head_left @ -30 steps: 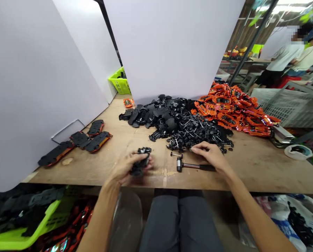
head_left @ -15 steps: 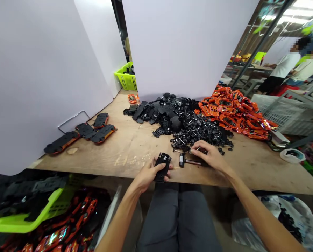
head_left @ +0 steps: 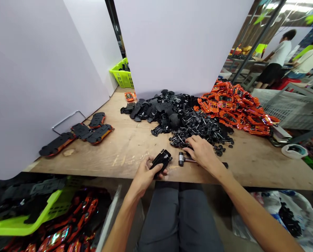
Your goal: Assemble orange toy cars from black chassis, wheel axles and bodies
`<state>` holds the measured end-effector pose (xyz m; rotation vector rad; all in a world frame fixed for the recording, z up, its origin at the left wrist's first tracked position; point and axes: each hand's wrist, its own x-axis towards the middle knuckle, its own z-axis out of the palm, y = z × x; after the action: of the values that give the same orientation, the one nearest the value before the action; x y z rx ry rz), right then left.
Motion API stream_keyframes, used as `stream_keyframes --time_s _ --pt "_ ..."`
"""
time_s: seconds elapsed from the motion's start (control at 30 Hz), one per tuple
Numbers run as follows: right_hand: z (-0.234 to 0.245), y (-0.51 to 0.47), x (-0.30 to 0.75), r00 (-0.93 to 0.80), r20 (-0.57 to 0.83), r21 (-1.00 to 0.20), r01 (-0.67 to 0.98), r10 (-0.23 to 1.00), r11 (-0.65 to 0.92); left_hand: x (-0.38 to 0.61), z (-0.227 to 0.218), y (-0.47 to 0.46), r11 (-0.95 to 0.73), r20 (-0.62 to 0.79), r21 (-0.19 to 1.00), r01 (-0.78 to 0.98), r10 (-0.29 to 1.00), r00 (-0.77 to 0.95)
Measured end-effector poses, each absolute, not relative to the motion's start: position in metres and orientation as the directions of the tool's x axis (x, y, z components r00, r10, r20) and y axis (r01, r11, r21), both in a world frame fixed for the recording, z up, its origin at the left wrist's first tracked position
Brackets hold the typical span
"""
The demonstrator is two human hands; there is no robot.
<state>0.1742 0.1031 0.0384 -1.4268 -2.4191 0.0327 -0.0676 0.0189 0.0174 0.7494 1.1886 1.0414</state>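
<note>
A black toy car chassis (head_left: 162,161) is in my left hand (head_left: 145,172), thumb across its top and fingers beneath. Its far end tilts to the right over the table's front part. My right hand (head_left: 201,152) reaches to the front edge of a heap of small black wheels on metal axles (head_left: 198,127). Its fingers are curved, with thumb and forefinger apart, and I see nothing between them. Below that hand lies a small hammer (head_left: 181,159), its handle partly covered by the hand and wrist.
Black chassis (head_left: 156,110) are heaped behind the wheels, and orange car bodies (head_left: 232,105) at right. Several assembled cars (head_left: 100,133) lie upside down at left. A yellow-green basket (head_left: 122,75) stands behind; another crate (head_left: 51,206) sits below left. A white roll (head_left: 294,151) lies at right.
My right hand has shifted left and slightly away from me, over the wheel heap's front edge. My left hand has turned the chassis a little clockwise. The view has shifted slightly.
</note>
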Motion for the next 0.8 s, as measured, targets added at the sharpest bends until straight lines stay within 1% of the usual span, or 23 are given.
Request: stream_keyframes --time_s 0.07,0.2,0.3,0.33,0.4,0.47,0.5,0.57,0.67,0.73,0.8 --pt "0.027 0.102 0.184 -0.418 0.248 -0.247 0.845 0.874 0.474 -0.071 0.017 0.016 0.350 -0.351 0.908 -0.230 0.936 0.040" --pt "0.016 0.091 0.202 -0.424 0.223 -0.337 0.812 0.878 0.477 -0.078 0.015 0.014 0.356 -0.356 0.922 -0.154 0.934 0.026" --pt "0.015 0.084 0.202 -0.350 0.293 -0.397 0.802 0.890 0.446 -0.077 0.012 0.014 0.350 -0.350 0.927 -0.137 0.936 0.020" --pt "0.014 0.083 0.198 -0.318 0.328 -0.394 0.810 0.890 0.435 -0.076 0.011 0.015 0.350 -0.351 0.927 -0.132 0.936 0.019" --pt "0.011 0.085 0.188 -0.268 0.373 -0.343 0.850 0.888 0.400 -0.073 0.009 0.015 0.353 -0.354 0.928 -0.117 0.935 0.006" --pt "0.006 0.088 0.178 -0.244 0.367 -0.288 0.888 0.898 0.359 -0.071 0.007 0.014 0.353 -0.358 0.928 -0.122 0.934 -0.015" --pt "0.003 0.090 0.175 -0.227 0.365 -0.293 0.892 0.903 0.343 -0.072 0.007 0.013 0.353 -0.359 0.925 -0.144 0.933 -0.023" --pt "0.000 0.092 0.174 -0.198 0.377 -0.367 0.865 0.905 0.342 -0.074 0.006 0.012 0.361 -0.374 0.904 -0.228 0.927 -0.015" --pt "0.003 0.091 0.186 -0.188 0.405 -0.499 0.775 0.895 0.389 -0.078 0.005 0.011 0.370 -0.392 0.859 -0.353 0.920 0.009" --pt "0.009 0.089 0.196 -0.166 0.415 -0.574 0.715 0.894 0.399 -0.080 0.005 0.012 0.362 -0.392 0.849 -0.385 0.920 0.001" --pt "0.017 0.084 0.198 -0.111 0.413 -0.674 0.631 0.904 0.385 -0.078 0.005 0.013 0.358 -0.391 0.850 -0.387 0.920 -0.007"
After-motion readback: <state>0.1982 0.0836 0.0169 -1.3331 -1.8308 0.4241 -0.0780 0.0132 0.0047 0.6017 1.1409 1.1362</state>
